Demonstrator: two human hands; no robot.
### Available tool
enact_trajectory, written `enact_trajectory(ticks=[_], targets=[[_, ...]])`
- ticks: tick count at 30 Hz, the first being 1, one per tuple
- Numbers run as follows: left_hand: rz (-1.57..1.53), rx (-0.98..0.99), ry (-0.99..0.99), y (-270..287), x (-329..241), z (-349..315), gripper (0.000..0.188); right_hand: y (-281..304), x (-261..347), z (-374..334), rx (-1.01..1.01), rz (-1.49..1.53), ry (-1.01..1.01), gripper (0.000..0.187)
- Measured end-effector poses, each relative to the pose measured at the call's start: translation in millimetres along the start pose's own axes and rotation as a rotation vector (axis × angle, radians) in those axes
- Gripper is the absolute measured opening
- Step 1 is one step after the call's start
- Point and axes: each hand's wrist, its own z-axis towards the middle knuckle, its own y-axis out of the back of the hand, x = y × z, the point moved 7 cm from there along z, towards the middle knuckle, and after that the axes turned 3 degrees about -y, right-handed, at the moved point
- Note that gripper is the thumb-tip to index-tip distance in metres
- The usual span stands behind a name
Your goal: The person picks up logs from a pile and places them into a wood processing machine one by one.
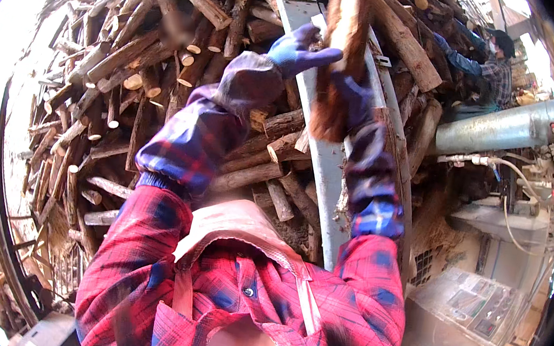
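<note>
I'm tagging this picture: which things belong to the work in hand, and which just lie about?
In use, it seems: brown log, between left hand and right hand, both gloved; pale metal rail below.

Just around, untouched: heaped logs; silvery cylinder; panelled box, lower right.

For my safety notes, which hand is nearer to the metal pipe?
Right: the right hand, at the log, is left of the pipe; the left hand is farther left.
</note>
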Motion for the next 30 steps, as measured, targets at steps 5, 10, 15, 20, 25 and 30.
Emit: enact_trajectory(ticks=[5, 10, 15, 20, 25, 30], targets=[[-0.105, -0.081, 0.089, 20.8, 30.3, -31.2, 0.077, 93.8, 23.2, 83.7, -0.093, -0.632, 0.109, 0.107], [0.176, -0.275, 0.420, 81.7, 184.3, -206.6, 0.067, 116.0, -83.2, 48.2, -0.006, -1.305, -0.479, 0.111], [0.318, -0.472, 1.179, 157.5, 276.6, -469.8, 0.070, 140.1, -97.8, 33.5, 0.044, -1.074, -0.163, 0.103], [0.469, -0.250, 1.562, 157.5, 199.8, -595.0, 0.061, 118.3, -66.6, -2.6, -0.070, -1.528, 0.263, 0.101], [0.395, -0.204, 1.565, 195.9, 245.3, -636.4, 0.068, -56.1, -71.7, -53.8, 0.192, -1.624, 0.302, 0.087], [0.122, -0.435, 1.426, 253.7, 465.9, -664.9, 0.065, -89.2, -146.5, -66.0, 0.175, -1.823, 0.294, 0.084]])
